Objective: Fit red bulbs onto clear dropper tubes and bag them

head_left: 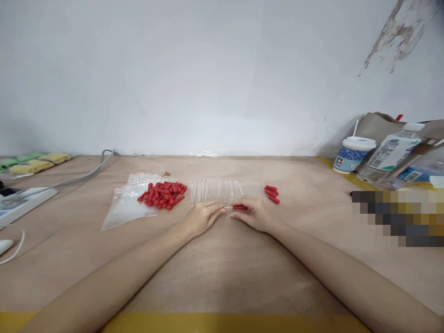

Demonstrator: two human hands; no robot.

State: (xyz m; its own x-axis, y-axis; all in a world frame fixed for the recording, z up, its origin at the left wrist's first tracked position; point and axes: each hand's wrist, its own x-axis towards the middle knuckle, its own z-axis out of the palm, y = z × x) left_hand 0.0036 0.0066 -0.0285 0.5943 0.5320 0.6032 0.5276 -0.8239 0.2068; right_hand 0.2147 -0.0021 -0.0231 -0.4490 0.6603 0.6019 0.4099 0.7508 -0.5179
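Observation:
My left hand (204, 217) is closed, pinching a thin clear glass tube (228, 208) between thumb and fingers. On the tube's right end sits a red rubber bulb (240, 207), lying in the curl of my right hand (255, 213). The right fingers arch over the bulb, while the thumb lies just below it with a small gap. Behind both hands, a row of clear glass tubes (222, 188) lies side by side. Several red bulbs (272, 193) rest at the row's right end. A heap of red bulbs (163, 194) is to the left, partly on clear plastic bags (126, 206).
At far left are a white power strip (31, 201), a grey cable (83, 178) and green and yellow packs (38, 164). A paper cup (354, 155) with a straw and a plastic bottle (391, 155) stand at right. A pixelated patch covers part of the right side.

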